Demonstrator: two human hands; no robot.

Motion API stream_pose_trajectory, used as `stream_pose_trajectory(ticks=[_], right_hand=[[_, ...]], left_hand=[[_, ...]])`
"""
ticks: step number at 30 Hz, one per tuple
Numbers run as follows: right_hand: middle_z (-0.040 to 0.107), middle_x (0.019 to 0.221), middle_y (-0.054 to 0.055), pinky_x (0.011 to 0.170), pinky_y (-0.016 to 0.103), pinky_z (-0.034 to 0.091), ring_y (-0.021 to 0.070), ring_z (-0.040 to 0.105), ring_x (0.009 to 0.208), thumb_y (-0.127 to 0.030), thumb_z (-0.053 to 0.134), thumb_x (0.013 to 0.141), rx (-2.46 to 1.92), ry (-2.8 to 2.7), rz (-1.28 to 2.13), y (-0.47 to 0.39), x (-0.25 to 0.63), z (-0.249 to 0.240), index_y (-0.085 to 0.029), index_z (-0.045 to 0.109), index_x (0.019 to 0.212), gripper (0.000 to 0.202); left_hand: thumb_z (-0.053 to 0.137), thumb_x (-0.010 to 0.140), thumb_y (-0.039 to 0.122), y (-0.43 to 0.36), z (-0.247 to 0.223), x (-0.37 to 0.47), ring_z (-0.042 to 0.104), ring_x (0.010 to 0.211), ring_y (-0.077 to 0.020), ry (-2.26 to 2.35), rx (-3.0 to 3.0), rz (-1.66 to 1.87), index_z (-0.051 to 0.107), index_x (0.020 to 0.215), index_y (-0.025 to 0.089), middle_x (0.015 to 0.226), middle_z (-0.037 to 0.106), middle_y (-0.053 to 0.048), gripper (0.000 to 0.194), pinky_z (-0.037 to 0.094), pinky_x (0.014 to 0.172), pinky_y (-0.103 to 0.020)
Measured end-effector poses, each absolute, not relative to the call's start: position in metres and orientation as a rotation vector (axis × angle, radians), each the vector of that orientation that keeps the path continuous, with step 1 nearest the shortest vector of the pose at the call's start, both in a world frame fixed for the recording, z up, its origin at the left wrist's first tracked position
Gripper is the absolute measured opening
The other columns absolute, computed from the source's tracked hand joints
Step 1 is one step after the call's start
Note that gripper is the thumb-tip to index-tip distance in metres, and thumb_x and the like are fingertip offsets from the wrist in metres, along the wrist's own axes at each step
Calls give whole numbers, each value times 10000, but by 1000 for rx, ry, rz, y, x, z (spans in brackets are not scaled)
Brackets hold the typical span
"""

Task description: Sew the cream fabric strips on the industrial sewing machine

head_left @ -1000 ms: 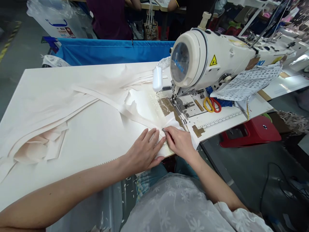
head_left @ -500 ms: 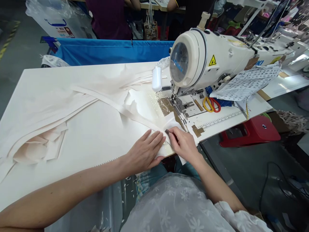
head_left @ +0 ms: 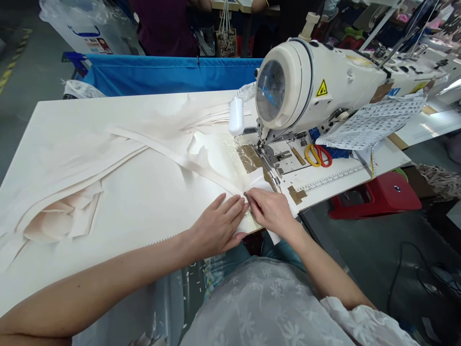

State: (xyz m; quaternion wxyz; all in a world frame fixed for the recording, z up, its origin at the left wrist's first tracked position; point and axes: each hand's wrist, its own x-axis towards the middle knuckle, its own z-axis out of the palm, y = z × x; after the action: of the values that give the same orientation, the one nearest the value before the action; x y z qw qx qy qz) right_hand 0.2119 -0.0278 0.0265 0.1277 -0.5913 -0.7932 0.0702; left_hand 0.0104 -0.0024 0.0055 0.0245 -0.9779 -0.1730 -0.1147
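My left hand [head_left: 218,223] lies flat, fingers stretched out, on a cream fabric strip [head_left: 201,171] at the table's front edge. Touching its fingertips, my right hand [head_left: 271,209] is closed in a pinch around a small dark object [head_left: 246,194]. Only the object's tip shows, so I cannot tell its kind. A loose end of white fabric [head_left: 274,237] hangs over the edge below my right hand. Just beyond both hands stands a white sewing machine [head_left: 324,89], its needle area above the metal plate. The strip runs left into a larger spread of cream fabric [head_left: 77,168].
Scissors with yellow and red handles [head_left: 318,155] lie by the machine bed. Printed paper [head_left: 374,122] hangs against the machine. A ruler scale [head_left: 329,178] marks the table's right part. A red stool [head_left: 382,194] stands right; a blue cloth barrier [head_left: 173,77] runs behind.
My right hand has moved slightly left, against the left fingertips, and the dark object in it shows less. My left hand stays in place on the fabric. The view has shifted a little.
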Motion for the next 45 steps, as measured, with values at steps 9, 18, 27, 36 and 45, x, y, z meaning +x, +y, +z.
stream_pose_trajectory(ticks=[9, 18, 27, 36, 45], right_hand=[[688, 777, 1, 589, 249, 396, 150, 600, 611, -281, 414, 979, -1725, -1934, 361, -38, 225, 31, -231, 574, 960, 168], [735, 871, 26, 624, 265, 399, 176, 673, 731, -238, 396, 993, -1752, -2050, 234, -45, 215, 17, -218, 594, 1012, 200], [722, 826, 28, 603, 261, 360, 164, 648, 701, -211, 402, 976, -1750, -2143, 152, -44, 211, 17, -199, 606, 998, 206], [578, 632, -46, 519, 233, 332, 107, 500, 510, -235, 458, 968, -1708, -1928, 377, -76, 234, 25, -211, 593, 907, 150], [693, 824, 15, 594, 234, 415, 134, 621, 659, -248, 445, 990, -1629, -1819, 318, -61, 215, 25, -201, 587, 1010, 151]], left_hand=[[401, 1004, 422, -1, 6, 10, 470, 1295, -338, -524, -3047, -353, 499, 1384, 35, 1356, 557, -205, 551, 340, 1093, -487], [406, 1011, 388, -3, 7, 11, 464, 1291, -347, -515, -3053, -339, 497, 1389, 108, 1334, 560, -176, 480, 359, 1066, -508], [402, 1010, 390, -3, 8, 11, 468, 1284, -354, -518, -3053, -338, 498, 1389, 103, 1334, 561, -183, 485, 374, 1044, -521], [412, 1009, 399, -3, 13, 10, 495, 1255, -333, -544, -3034, -350, 507, 1378, 123, 1311, 577, -168, 471, 392, 1028, -526], [421, 997, 412, 5, 15, 7, 492, 1255, -337, -609, -2993, -300, 535, 1313, -18, 1304, 568, -221, 545, 348, 1107, -481]])
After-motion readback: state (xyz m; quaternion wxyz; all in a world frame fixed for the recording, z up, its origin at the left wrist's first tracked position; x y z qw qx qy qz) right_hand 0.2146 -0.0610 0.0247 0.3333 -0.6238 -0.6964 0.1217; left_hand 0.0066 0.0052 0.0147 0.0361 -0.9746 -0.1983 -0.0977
